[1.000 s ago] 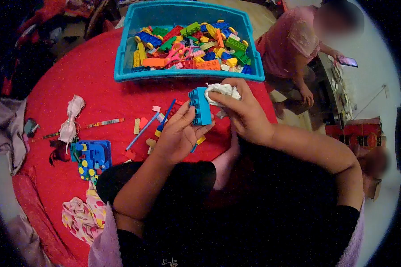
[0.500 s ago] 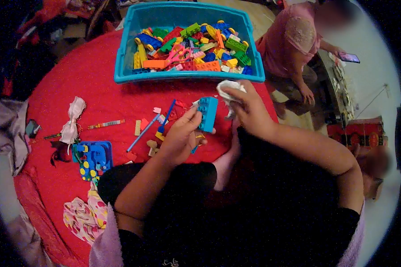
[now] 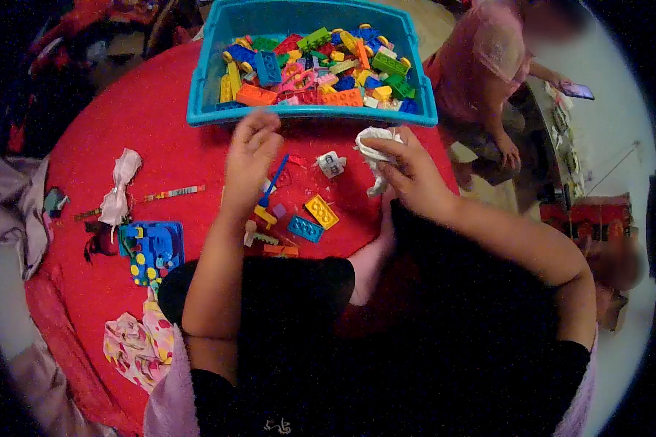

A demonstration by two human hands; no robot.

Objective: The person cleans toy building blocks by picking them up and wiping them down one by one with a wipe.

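My left hand [image 3: 254,156], slightly blurred, is just in front of the near rim of the teal bin [image 3: 313,111], fingers apart and nothing in them. Inside the bin, a blue brick [image 3: 267,68] lies on the mixed toy bricks at the left. A crumpled white cloth or tissue [image 3: 378,144] is gripped in my right hand [image 3: 413,175], right of centre. Between and below the hands, a white block with dark marks [image 3: 331,164], a yellow brick [image 3: 321,211] and a small blue brick [image 3: 306,228] lie on the red cloth [image 3: 160,160].
A blue toy [image 3: 153,251], a pale bow [image 3: 120,187] and a patterned fabric [image 3: 138,349] lie at the left. A person [image 3: 481,65] with a phone [image 3: 577,91] sits at the upper right. An orange brick [image 3: 280,250] lies near my leg.
The blue brick has left my left hand and lies in the bin. My left hand has moved up and left and opened. My right hand still holds the white cloth, slightly lower.
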